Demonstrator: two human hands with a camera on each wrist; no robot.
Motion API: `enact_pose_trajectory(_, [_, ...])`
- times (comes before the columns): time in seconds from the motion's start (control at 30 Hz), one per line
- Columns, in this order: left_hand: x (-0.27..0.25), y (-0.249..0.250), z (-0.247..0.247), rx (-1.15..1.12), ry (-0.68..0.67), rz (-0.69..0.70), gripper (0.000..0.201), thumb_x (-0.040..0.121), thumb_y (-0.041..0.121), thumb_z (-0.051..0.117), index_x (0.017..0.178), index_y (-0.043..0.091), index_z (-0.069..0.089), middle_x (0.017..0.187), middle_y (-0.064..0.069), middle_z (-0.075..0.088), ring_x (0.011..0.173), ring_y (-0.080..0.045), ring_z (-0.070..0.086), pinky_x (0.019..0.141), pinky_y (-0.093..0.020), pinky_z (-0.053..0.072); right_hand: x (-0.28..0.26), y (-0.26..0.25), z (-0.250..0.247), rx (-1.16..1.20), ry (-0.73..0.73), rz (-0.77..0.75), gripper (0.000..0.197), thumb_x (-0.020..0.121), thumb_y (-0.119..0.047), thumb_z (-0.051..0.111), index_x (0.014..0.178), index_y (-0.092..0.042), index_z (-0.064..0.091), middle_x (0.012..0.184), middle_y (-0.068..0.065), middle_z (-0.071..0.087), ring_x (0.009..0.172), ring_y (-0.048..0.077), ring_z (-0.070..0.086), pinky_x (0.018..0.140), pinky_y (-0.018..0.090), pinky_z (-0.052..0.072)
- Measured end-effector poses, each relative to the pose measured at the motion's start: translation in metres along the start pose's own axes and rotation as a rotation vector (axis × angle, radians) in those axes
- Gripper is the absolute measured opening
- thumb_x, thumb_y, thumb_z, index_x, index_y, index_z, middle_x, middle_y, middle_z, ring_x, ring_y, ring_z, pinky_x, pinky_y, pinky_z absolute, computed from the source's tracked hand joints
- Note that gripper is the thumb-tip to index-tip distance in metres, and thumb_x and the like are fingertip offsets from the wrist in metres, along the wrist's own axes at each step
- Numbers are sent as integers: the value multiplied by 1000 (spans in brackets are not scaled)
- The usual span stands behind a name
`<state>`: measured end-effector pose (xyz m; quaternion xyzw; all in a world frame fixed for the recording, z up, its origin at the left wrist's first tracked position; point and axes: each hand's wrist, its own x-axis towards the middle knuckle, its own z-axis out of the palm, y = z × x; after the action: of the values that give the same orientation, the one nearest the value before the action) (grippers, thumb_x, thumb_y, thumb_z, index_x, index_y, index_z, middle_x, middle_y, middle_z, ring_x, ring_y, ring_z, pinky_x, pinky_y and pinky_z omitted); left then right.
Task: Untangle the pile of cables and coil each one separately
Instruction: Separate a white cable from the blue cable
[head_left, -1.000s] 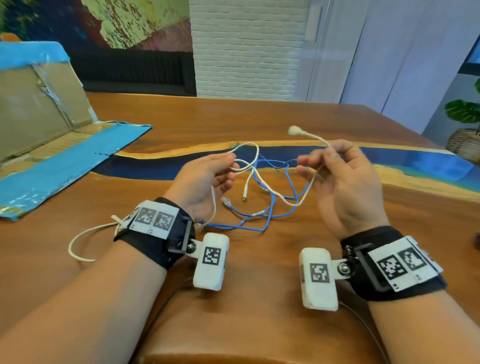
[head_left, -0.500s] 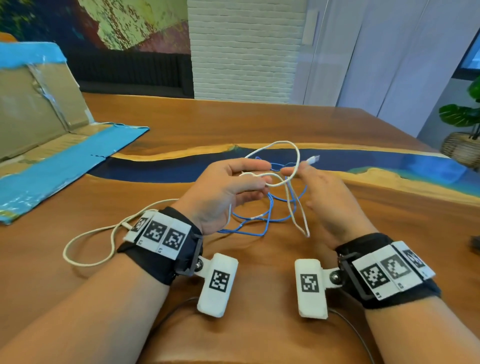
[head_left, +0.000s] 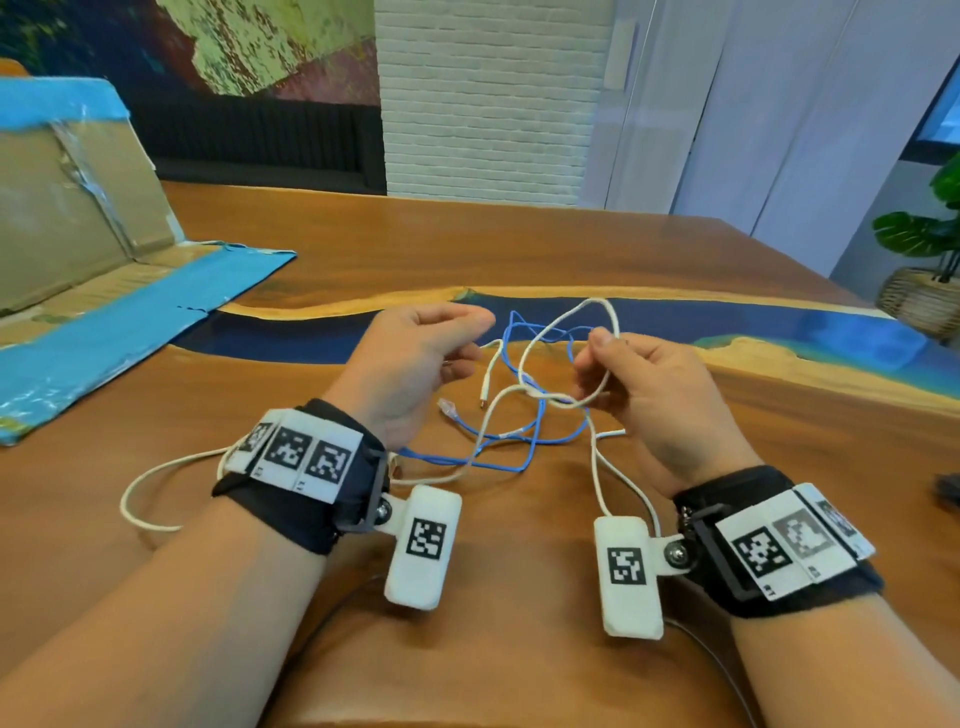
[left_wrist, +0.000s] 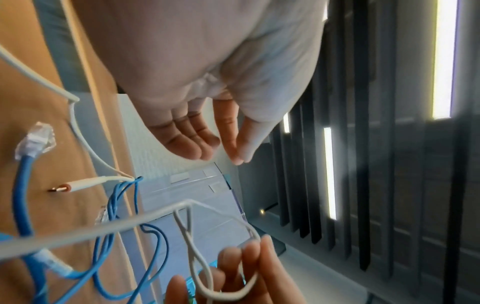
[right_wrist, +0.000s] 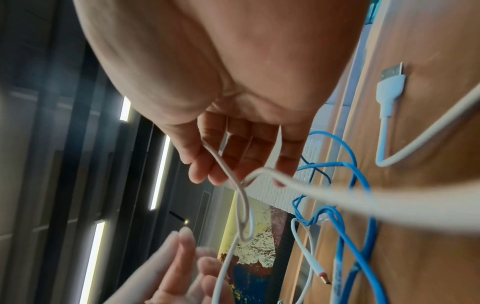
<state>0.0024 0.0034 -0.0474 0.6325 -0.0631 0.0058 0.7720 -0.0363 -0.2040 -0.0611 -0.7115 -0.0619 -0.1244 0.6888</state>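
Observation:
A white cable (head_left: 521, 364) and a blue network cable (head_left: 447, 457) lie tangled on the wooden table (head_left: 519, 244). My right hand (head_left: 605, 343) pinches a raised loop of the white cable between thumb and fingers; the loop crosses itself in a loose knot (right_wrist: 244, 226) just beyond the fingers (right_wrist: 205, 166). My left hand (head_left: 467, 332) hovers to the left with fingers relaxed, holding nothing (left_wrist: 223, 152). The blue cable's clear plug (left_wrist: 35, 139) and a red-tipped white connector (left_wrist: 78, 185) rest on the table. A white USB plug (right_wrist: 389, 82) lies under my right wrist.
A flattened cardboard box with blue tape (head_left: 78, 234) stands at the far left. A potted plant in a basket (head_left: 919, 296) is beyond the table's right edge, and a small dark object (head_left: 948, 488) sits at the right border. The white cable trails left past my wrist (head_left: 130, 499).
My hands have drawn apart. The left hand let go of the white cable and now holds nothing. The right hand keeps the loop, and the cable's plug end has dropped to the table.

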Motion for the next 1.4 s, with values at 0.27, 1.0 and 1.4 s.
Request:
enact_pose_trajectory(0.27, [-20,0,18,364,-300,111,10,84,7,80,93,9,77,84,-3,72,72,-9,63,64,-21,50,-9,0,16,144,-56,57,31,102,-24,57,85,-9,79,81,15,65,71,23,67,64,41,61])
enact_pose_trajectory(1.0, [-6,18,2,-112,11,103,17,109,18,44,104,11,59,84,-2,73,81,-17,70,76,-32,49,8,9,-14,-124,169,195,46,97,4,50,128,-29,57,70,6,65,53,16,57,54,34,51])
enact_pose_trajectory(1.4, [-14,16,10,16,-57,174,15,106,15,51,92,14,59,73,1,65,50,-14,37,51,-28,31,-6,-6,3,138,-197,-39,42,83,-34,79,121,-22,67,116,11,73,93,22,69,84,38,57])
